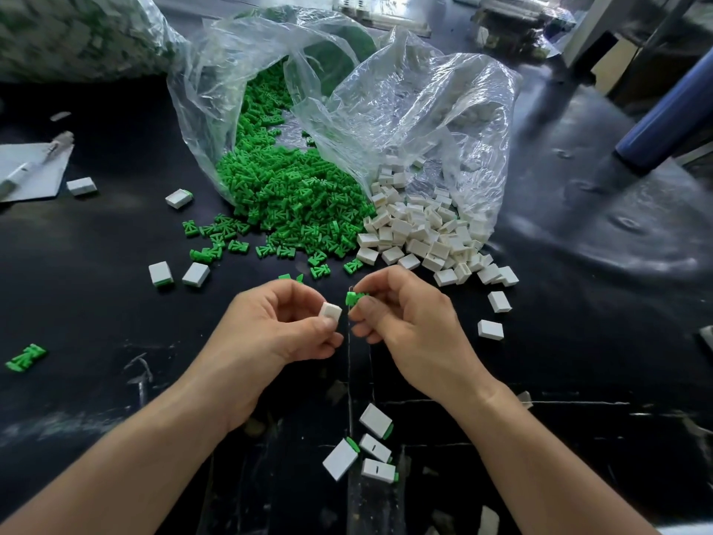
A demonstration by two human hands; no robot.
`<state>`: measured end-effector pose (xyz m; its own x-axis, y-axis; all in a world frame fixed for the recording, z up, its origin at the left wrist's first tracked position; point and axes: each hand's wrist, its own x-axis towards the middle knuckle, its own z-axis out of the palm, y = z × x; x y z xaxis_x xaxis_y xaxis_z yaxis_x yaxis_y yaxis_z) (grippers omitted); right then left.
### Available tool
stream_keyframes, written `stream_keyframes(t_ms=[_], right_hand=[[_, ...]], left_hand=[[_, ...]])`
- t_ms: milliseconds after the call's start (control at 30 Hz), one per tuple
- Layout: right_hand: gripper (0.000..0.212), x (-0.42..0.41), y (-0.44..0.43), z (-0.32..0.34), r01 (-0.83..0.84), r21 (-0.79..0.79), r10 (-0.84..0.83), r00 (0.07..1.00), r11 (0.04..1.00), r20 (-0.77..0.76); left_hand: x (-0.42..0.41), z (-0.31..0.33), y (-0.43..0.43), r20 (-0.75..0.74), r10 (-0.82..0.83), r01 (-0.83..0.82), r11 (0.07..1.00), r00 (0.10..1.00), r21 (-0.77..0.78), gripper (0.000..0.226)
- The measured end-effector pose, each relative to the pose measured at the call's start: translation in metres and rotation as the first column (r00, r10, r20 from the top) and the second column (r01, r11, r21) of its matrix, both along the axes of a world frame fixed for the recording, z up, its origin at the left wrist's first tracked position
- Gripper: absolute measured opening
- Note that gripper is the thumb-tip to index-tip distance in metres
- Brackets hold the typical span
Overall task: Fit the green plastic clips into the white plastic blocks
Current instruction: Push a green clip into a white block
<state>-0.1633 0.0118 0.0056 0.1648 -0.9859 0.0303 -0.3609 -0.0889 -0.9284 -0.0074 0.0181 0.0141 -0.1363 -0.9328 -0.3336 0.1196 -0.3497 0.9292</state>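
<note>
My left hand (281,326) pinches a small white plastic block (330,311) between thumb and fingertips. Just to its right, my right hand (405,314) pinches a green plastic clip (353,297), a short gap away from the block. Behind the hands, a heap of green clips (293,198) spills from a clear plastic bag, and a heap of white blocks (420,233) spills from a second clear bag. Several white blocks with green clips fitted (370,446) lie on the black table near my forearms.
The black table (578,341) carries scattered fitted blocks at the left (179,274), loose white blocks at the right (497,314) and a stray green clip (26,357). A paper sheet with a tool (31,171) lies far left. A blue tube (663,117) stands at right.
</note>
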Motion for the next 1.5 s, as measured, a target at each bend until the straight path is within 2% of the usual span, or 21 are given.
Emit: stream_keyframes(t_ms=[133,267,467,533,633,767,1000,1200,1400,1500], right_hand=[[0.023,-0.0003,0.0007,0.0006,-0.013,-0.015,0.013,1.0,1.0,-0.015],[0.025,-0.0006,0.002,0.0025,-0.02,-0.021,0.02,1.0,1.0,-0.02],[0.025,-0.0003,0.0037,0.0048,-0.026,-0.018,0.026,1.0,0.999,-0.015],[0.026,-0.0001,0.0038,0.0051,-0.025,-0.018,0.024,0.999,1.0,-0.028],[0.026,0.0,0.0041,0.0055,-0.024,-0.029,0.023,0.998,0.999,-0.057],[0.027,0.0003,0.005,0.0068,-0.027,-0.048,0.024,0.998,0.998,-0.061],[0.026,0.0008,0.0065,0.0082,-0.033,-0.057,0.028,0.996,0.998,-0.091],[0.017,0.0006,0.0063,0.0062,-0.056,-0.051,0.051,0.993,0.997,-0.11],[0.023,-0.003,0.0049,0.0083,-0.096,0.028,0.097,0.995,0.995,-0.022],[0.022,-0.0037,0.0043,0.008,-0.095,0.049,0.101,0.987,0.994,-0.122]], left_hand=[[-0.0008,0.0021,0.001,-0.029,-0.001,0.001,1.0,1.0,-0.006,0.022],[-0.0019,0.0022,0.0007,-0.057,0.023,-0.022,1.0,0.998,0.012,0.016],[-0.0018,0.0002,-0.0001,0.043,-0.008,0.011,0.997,0.999,-0.071,0.03],[-0.0012,0.0008,-0.0002,0.004,0.001,0.0,0.998,1.0,-0.066,0.031],[-0.0004,0.0014,-0.0006,-0.077,0.007,-0.01,0.999,0.997,-0.037,0.027],[-0.0006,0.0015,-0.001,-0.111,0.011,-0.013,1.0,0.994,-0.015,0.016],[-0.0012,0.0012,0.0015,0.022,-0.041,0.043,0.995,0.999,-0.086,0.015],[-0.0014,0.0013,0.0024,0.06,-0.079,0.085,0.99,0.995,-0.109,0.01],[-0.0013,0.0041,0.0026,0.04,-0.083,0.087,0.991,0.996,-0.105,0.011],[-0.0023,0.0043,0.0031,0.056,-0.095,0.1,0.99,0.994,-0.101,0.01]])
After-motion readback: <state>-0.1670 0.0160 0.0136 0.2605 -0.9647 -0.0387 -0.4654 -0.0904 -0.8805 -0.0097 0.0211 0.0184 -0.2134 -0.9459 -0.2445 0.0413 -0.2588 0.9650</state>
